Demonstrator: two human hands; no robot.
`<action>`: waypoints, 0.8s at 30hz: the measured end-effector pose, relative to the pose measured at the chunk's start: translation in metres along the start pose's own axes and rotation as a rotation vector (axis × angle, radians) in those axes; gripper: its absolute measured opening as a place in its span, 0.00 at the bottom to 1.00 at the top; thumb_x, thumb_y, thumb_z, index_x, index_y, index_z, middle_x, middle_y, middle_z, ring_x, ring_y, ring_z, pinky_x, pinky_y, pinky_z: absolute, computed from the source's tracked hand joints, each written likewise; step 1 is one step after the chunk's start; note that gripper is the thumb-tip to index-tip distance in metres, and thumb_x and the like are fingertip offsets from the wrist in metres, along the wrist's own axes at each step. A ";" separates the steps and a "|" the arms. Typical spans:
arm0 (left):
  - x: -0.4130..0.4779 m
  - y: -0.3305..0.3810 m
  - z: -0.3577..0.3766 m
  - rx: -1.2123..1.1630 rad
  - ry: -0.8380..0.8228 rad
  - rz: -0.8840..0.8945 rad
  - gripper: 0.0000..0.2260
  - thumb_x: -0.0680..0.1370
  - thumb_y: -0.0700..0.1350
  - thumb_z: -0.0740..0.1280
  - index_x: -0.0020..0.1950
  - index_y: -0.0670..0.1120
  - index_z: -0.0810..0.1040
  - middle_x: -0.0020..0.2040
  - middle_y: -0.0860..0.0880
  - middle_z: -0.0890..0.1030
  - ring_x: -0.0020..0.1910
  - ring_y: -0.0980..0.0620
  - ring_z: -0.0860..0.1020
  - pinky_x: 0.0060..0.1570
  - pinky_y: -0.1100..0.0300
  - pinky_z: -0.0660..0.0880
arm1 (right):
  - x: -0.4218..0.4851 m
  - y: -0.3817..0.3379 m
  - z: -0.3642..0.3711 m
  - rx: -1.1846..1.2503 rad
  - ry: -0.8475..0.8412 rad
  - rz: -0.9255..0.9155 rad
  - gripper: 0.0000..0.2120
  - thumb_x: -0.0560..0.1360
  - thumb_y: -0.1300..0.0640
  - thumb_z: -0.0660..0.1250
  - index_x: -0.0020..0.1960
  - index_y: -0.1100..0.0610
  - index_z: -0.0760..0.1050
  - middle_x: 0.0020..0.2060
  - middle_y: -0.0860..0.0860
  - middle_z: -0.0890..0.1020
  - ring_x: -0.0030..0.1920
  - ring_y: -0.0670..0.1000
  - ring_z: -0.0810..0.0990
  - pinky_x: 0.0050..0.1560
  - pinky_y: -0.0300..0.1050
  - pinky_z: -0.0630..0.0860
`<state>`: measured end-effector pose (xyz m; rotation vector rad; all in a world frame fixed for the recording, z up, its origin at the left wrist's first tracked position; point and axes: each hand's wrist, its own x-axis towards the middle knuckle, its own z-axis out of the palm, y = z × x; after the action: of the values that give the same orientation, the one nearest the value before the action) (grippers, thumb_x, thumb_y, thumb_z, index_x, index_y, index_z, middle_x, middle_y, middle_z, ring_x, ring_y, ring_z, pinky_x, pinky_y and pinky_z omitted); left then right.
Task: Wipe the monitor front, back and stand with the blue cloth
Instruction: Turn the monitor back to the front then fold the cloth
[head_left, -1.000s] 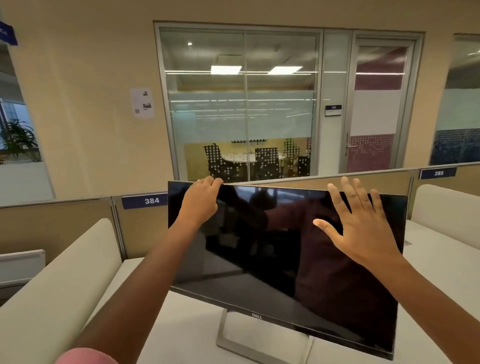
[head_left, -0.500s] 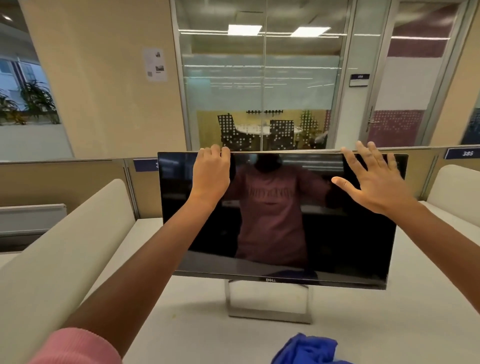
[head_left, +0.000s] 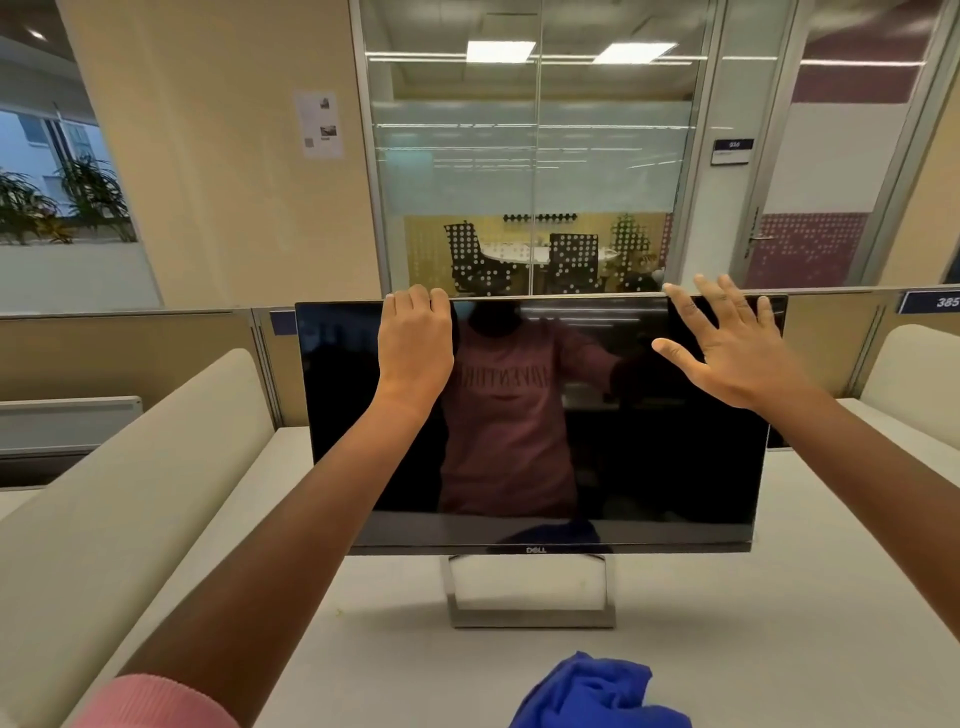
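Head view: the left hand is curled over the top edge of the monitor, fingers hooked behind it and gripping the panel left of its middle. The right hand is spread flat with all fingers apart, held in front of the upper right part of the screen; whether the palm touches the glass cannot be told. A pink sleeve shows at the left arm's near end. The monitor stands upright and faces the camera, its dark screen mirroring a figure in a dusky pink top with reversed lettering too dim to read. The lower bezel carries the word DELL at its middle. Below it the stand, an open silver rectangular frame, rests on the white table toward its far edge. The cloth, blue and bunched, lies on the table at the near edge, in front of the stand and apart from it, touched by neither hand. Pale cushioned dividers flank the table left and right. Behind the monitor a low partition bears a blue tag reading 385 at the far right. Beyond it a glass wall shows a meeting room with dotted chairs; a small sign beside the door and a paper sheet on the beige wall are too small to read.
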<state>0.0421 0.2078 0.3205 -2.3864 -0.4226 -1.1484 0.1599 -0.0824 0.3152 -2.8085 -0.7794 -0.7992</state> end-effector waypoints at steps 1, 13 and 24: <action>-0.001 0.001 -0.002 -0.006 -0.019 -0.007 0.14 0.68 0.37 0.60 0.52 0.40 0.77 0.41 0.44 0.80 0.39 0.46 0.78 0.44 0.59 0.75 | 0.000 0.000 0.000 0.003 -0.005 0.000 0.36 0.70 0.32 0.40 0.75 0.43 0.42 0.76 0.52 0.47 0.75 0.52 0.39 0.72 0.59 0.39; -0.009 0.000 -0.008 -0.127 -0.172 -0.040 0.23 0.73 0.35 0.56 0.69 0.37 0.60 0.64 0.35 0.69 0.66 0.37 0.65 0.68 0.47 0.58 | -0.004 -0.002 -0.004 0.021 -0.008 0.004 0.36 0.70 0.30 0.40 0.75 0.43 0.43 0.76 0.52 0.47 0.75 0.53 0.40 0.71 0.63 0.41; -0.086 0.030 -0.015 -0.234 -0.225 0.035 0.31 0.73 0.35 0.57 0.74 0.41 0.52 0.75 0.37 0.53 0.75 0.41 0.51 0.72 0.45 0.46 | -0.076 -0.028 0.020 0.293 0.051 -0.114 0.32 0.75 0.34 0.46 0.75 0.48 0.52 0.75 0.55 0.54 0.75 0.55 0.47 0.71 0.60 0.48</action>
<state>-0.0055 0.1682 0.2527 -2.7291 -0.3314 -0.9627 0.0991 -0.0876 0.2580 -2.4952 -0.9688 -0.7049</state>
